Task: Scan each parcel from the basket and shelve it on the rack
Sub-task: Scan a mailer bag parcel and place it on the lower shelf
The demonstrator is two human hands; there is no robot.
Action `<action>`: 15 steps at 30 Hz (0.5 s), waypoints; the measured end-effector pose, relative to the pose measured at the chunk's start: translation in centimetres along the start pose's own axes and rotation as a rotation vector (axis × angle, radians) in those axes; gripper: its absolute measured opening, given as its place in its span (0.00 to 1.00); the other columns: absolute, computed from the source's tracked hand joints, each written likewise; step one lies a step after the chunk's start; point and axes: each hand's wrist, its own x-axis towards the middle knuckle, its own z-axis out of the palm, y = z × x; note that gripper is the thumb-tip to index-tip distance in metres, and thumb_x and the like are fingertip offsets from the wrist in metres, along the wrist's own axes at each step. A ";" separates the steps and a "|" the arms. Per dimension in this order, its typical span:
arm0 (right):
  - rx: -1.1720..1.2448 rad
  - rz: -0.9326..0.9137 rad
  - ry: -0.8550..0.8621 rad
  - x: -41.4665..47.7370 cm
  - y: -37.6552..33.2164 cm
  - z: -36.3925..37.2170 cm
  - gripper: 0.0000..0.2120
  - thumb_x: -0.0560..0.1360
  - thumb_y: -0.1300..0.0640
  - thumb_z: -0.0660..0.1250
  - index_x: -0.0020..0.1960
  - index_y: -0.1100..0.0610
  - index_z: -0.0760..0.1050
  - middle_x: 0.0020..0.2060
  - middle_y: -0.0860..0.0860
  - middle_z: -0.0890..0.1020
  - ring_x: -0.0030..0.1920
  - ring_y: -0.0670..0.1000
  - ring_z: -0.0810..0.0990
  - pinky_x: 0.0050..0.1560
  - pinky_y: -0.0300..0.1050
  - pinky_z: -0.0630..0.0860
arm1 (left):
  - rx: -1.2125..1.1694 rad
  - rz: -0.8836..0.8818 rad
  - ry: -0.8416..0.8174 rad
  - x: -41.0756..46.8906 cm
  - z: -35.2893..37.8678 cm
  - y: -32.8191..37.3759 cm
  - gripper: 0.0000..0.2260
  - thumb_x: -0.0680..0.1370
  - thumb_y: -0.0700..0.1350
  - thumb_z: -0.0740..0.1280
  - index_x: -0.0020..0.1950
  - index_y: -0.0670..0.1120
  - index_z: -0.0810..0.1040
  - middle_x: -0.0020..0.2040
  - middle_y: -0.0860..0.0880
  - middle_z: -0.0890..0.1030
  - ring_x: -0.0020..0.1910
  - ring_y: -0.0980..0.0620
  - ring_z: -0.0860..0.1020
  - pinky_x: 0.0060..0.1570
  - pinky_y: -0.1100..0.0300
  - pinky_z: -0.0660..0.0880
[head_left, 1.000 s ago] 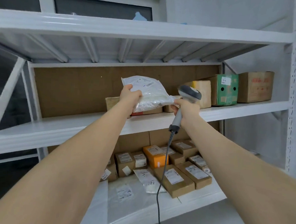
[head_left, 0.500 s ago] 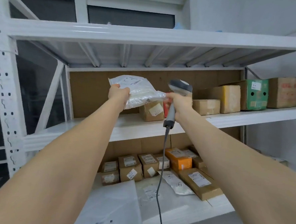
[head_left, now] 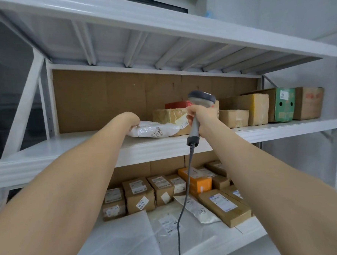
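Parcel [head_left: 153, 130], a white poly bag, lies at frame centre on the middle shelf [head_left: 73, 147], its right end against a taped brown box [head_left: 168, 115]. My left hand [head_left: 133, 122] is on its left end, but the fingers are hidden, so I cannot tell the grip. My right hand [head_left: 201, 117] is wrapped round the scanner [head_left: 201, 98]. At the bottom of the frame, the lower shelf [head_left: 225, 245] holds labelled cartons [head_left: 140, 194], an orange box [head_left: 198, 180] and flat mailers [head_left: 117, 238].

"tb 2 5" on box sticker [head_left: 143, 202]
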 end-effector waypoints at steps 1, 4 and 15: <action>-0.012 0.003 0.016 0.4 0.1 0.0 0.12 0.75 0.64 0.69 0.43 0.54 0.66 0.38 0.54 0.75 0.45 0.50 0.78 0.57 0.46 0.79 | 0.118 -0.012 0.013 -0.6 0.2 0.3 0.17 0.80 0.36 0.53 0.31 0.42 0.64 0.18 0.48 0.67 0.25 0.51 0.68 0.30 0.63 0.66; -0.009 -0.014 0.025 1.1 0.9 -0.2 0.10 0.75 0.64 0.69 0.51 0.56 0.69 0.39 0.54 0.76 0.42 0.49 0.78 0.51 0.44 0.80 | 0.548 0.229 0.048 1.4 0.6 0.3 0.12 0.76 0.37 0.56 0.31 0.42 0.68 0.28 0.48 0.69 0.28 0.50 0.66 0.32 0.65 0.67; 0.025 -0.043 0.087 0.8 0.4 -7.1 0.10 0.74 0.61 0.70 0.54 0.59 0.73 0.38 0.51 0.79 0.37 0.48 0.78 0.41 0.42 0.79 | 0.000 0.517 0.296 -1.7 5.8 7.9 0.17 0.78 0.42 0.64 0.68 0.46 0.72 0.68 0.41 0.65 0.64 0.41 0.70 0.57 0.51 0.72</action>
